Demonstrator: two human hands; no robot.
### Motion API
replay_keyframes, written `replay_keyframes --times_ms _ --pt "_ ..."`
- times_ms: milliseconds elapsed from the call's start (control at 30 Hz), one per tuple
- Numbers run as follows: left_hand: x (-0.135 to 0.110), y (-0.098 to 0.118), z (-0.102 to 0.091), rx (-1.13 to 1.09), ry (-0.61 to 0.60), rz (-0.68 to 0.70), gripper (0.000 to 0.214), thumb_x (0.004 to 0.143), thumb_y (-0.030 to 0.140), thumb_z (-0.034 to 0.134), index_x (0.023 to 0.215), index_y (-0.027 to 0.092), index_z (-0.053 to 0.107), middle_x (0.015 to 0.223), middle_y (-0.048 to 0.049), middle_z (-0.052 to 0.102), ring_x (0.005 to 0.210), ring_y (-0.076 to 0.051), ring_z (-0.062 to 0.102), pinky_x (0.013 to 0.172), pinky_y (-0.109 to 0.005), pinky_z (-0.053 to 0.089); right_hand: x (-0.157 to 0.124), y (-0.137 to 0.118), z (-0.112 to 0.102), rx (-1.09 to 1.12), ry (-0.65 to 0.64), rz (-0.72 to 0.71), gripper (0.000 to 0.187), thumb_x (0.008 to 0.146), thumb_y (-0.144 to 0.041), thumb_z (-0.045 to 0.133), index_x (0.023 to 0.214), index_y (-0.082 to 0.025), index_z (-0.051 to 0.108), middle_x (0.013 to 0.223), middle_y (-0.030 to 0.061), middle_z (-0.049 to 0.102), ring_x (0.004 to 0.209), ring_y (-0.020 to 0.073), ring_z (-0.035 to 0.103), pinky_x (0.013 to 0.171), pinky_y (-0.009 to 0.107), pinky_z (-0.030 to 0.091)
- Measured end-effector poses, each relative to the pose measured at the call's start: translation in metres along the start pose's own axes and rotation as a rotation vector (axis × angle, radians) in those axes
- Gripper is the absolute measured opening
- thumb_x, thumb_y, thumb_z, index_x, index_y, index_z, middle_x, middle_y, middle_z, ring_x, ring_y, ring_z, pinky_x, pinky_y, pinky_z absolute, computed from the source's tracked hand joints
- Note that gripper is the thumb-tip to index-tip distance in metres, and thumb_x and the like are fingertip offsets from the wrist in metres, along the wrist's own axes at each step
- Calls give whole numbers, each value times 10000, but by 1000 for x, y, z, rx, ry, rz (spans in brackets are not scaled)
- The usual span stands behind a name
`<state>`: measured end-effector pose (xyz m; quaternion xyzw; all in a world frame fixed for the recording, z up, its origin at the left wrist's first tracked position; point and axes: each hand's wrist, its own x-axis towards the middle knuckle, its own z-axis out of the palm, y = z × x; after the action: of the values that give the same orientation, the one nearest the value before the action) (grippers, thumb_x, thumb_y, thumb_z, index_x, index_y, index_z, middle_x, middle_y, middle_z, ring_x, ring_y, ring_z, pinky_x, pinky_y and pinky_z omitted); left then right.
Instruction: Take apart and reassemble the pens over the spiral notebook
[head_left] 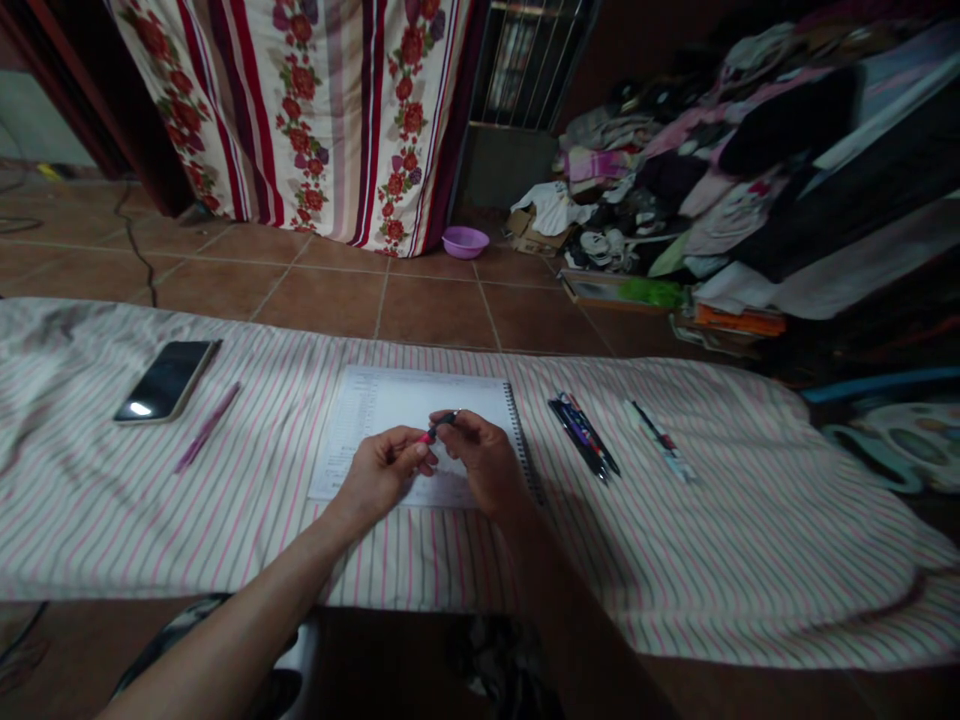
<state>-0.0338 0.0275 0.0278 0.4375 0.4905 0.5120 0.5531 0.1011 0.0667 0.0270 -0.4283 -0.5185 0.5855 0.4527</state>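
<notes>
Over a spiral notebook (420, 390) with writing on its page, both hands meet at a small pen (427, 437), pink at one end and dark at the other. My left hand (386, 465) pinches the pink part. The fingers of my right hand (480, 455) are closed on the dark end, which points up and to the right. Much of the pen is hidden by the fingers. Several pens (581, 435) lie together just right of the notebook. Farther right is another pen (664, 440), white and dark. A pink pen (208, 428) lies on the left.
A phone (166, 381) lies at the left of the striped cloth (262, 540) covering the table. Beyond on the tiled floor stands a purple basin (465, 241) near a flowered curtain (337, 120). Clothes (697, 180) are heaped at the back right.
</notes>
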Motion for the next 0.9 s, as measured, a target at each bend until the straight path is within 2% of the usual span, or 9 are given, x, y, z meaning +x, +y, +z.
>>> replay_keyframes --times_ms 333,567,667,800,900 --pt "1 0 1 6 7 15 187 692 327 667 716 141 661 593 -33 650 547 -127 560 566 -256 431 -2 -5 1 -30 12 -8 209 653 -333 661 791 -177 669 623 -37 580 525 77 438 521 220 370" --pt "-1 0 3 52 39 44 113 706 253 628 728 146 658 599 -21 641 556 -121 554 564 -240 405 0 2 2 -43 21 -20 169 668 -307 669 785 -185 683 635 -34 597 569 87 486 577 227 399" --pt "-1 1 3 15 -40 11 203 746 321 597 678 136 645 577 -41 639 510 -112 525 521 -234 369 2 3 1 7 -38 -19 160 688 -303 660 800 -192 683 679 -25 621 629 98 527 630 236 418" --pt "-3 5 1 -76 -182 -39 285 783 401 560 743 131 643 544 -44 632 463 -103 495 491 -230 332 1 -2 -3 41 -120 -21 179 709 -313 643 835 -191 679 649 -30 608 598 92 520 606 233 415" --pt "-4 5 1 -94 -163 -57 266 752 397 607 747 134 644 554 -42 644 480 -101 506 509 -226 341 0 -4 -3 -5 -121 -17 182 700 -311 641 828 -184 668 640 -32 605 570 87 509 571 224 405"
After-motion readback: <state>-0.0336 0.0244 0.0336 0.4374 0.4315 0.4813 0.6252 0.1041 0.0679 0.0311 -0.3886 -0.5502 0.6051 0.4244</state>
